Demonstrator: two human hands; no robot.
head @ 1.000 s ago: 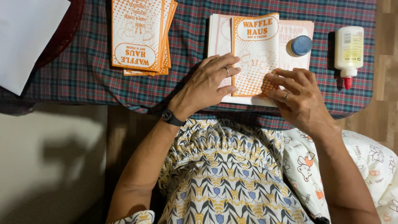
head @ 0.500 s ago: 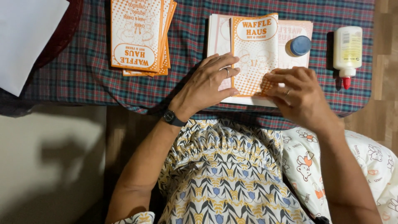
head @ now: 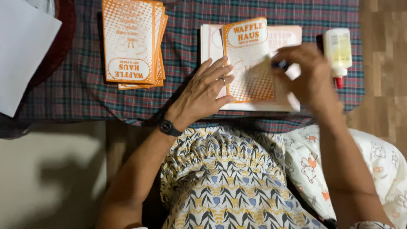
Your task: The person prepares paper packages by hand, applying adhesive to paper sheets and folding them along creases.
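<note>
The person's left hand (head: 203, 95) lies flat on the bench (head: 85, 93), which is covered by a dark plaid cloth of red, green and blue; its fingers (head: 218, 72) are spread and slightly apart, and their tips press on the left edge of an orange and white printed paper bag (head: 248, 63) that lies on top of a pale stack of flat sheets (head: 210, 40). A ring shows on one finger of this hand and a dark wristwatch (head: 168, 127) sits on the wrist. The right hand (head: 307, 78) is raised over the right part of the same stack and is blurred; its fingers are curled narrowly around a small dark blue object (head: 280, 64), seemingly a round cap, though the blur leaves its shape unclear. Just to the right of this hand a white glue bottle (head: 338, 48) with a red tip lies on the cloth, its tip pointing toward the person. Well to the left, at the far side of the bench, a second pile of orange bags (head: 133, 42) lies fanned, with its print turned the other way. A white sheet of paper (head: 21, 46) lies over the left end of the bench. The person's patterned garment fills the lower middle of the view.
</note>
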